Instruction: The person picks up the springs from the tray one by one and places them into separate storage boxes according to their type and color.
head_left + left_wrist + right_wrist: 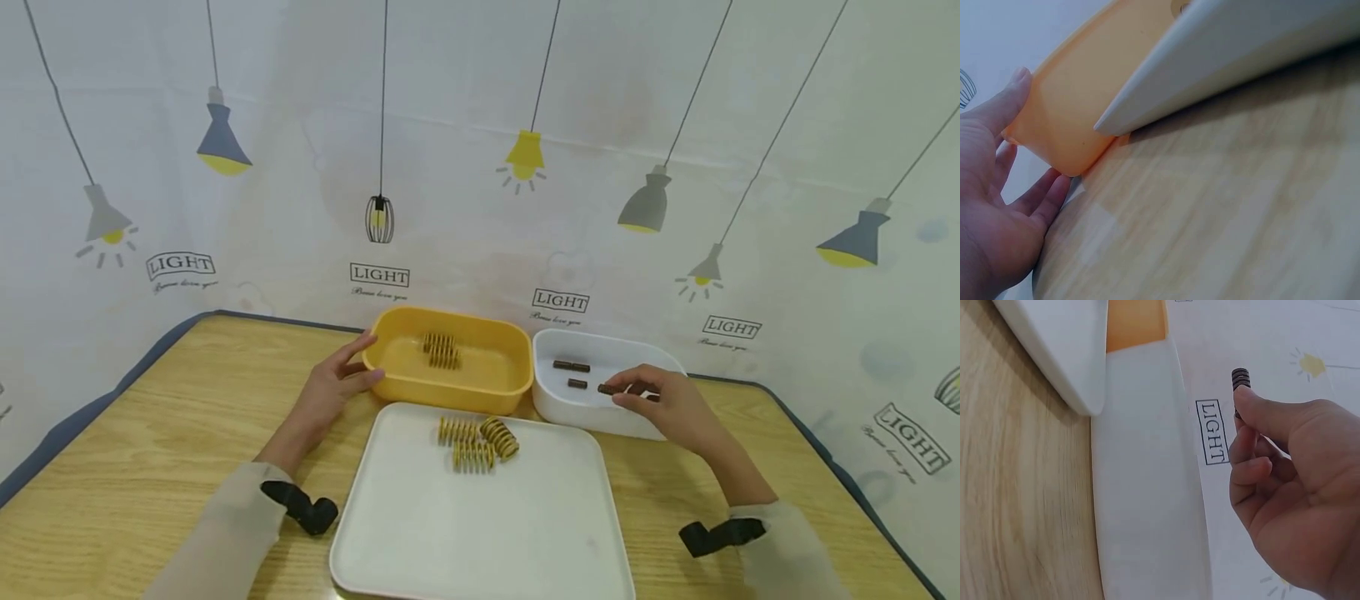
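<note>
Right hand (663, 404) pinching a small dark spring (1241, 377) between thumb and forefinger, spring poking past the fingertips, above the white bin (585, 417); three more small dark cylinders (577, 384) lie in it, just left of those fingertips. Left hand (333, 379) spread, touching the near end of the smooth, round-cornered yellow bin (450, 392), two ridged yellow coils (444, 358) inside, right of its fingers. Flat, pale tray (480, 533) between both wrists, three thick yellow coils (473, 457) on it, wood-grain tabletop (187, 433) underneath.
</note>
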Available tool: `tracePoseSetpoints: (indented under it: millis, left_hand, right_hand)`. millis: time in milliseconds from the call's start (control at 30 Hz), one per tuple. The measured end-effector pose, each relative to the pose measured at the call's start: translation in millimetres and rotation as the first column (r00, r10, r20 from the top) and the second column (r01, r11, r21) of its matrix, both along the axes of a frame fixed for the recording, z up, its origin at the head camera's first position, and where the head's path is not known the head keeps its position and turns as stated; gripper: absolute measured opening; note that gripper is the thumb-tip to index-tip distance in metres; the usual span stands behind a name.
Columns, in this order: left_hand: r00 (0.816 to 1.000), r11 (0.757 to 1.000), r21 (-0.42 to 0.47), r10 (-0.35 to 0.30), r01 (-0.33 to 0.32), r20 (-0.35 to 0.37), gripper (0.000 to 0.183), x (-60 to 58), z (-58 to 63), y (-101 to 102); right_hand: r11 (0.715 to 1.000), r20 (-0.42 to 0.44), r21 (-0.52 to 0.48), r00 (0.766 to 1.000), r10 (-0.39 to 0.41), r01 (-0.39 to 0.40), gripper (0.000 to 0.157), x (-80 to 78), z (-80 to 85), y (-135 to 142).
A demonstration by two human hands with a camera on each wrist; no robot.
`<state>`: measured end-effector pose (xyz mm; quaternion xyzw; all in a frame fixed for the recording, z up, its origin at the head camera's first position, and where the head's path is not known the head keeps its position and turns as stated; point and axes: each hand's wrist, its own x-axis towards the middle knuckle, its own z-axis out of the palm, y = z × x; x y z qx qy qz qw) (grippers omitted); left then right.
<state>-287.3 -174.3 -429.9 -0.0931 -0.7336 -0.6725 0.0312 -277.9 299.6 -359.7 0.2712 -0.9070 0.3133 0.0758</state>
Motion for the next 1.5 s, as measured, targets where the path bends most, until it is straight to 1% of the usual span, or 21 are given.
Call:
tracePoseSetpoints:
  millis: [233,433,533,800,1067,1300,1500]
  left_hand:
    - [1.0,1.0,0.001,0.005,-0.005,-0.001,0.068,-1.2,-1.5,-1.1]
    - [1.0,1.0,0.005,0.001,-0.001,0.0,0.068,-0.7,-1.5,-1.5]
    - [1.0,1.0,-0.001,0.003,-0.003,0.005,0.068,-0.3,-2.0,-1.6]
    - [1.0,1.0,-0.004,0.001,-0.001,0.007,0.068,-1.1,-2.1,0.2]
    - [1.0,1.0,-0.005,0.0,0.0,0.001,0.068,-0.6,-2.1,-0.1]
    - [1.0,1.0,-0.015,-0.003,0.003,0.0,0.067,1.0,-0.8,0.5]
    - [1.0,1.0,-0.008,0.005,-0.005,0.003,0.067,0.2,-0.5,0.8]
  right_hand:
    - [1.0,0.042,-0.013,0.999,-0.006,0.007,0.018,-11.9,1.2,10.5]
    - [0.999,0.09,-0.036,0.996,-0.012,0.016,0.02,-19.5,-1.0,17.9]
    - [0.999,0.113,-0.031,0.993,-0.026,0.03,0.022,-22.5,-2.4,20.7]
    - [0.998,0.141,-0.017,0.989,-0.056,0.059,0.025,-30.7,-3.6,27.7]
    - [0.996,0.182,0.01,0.98,-0.084,0.084,0.026,-39.6,-7.0,31.1]
    - [0.993,0.247,-0.001,0.962,-0.117,0.121,0.028,-46.1,-12.1,34.3]
    - [0.988,0.226,0.052,0.962,-0.15,0.142,0.027,-52.3,-11.6,34.0]
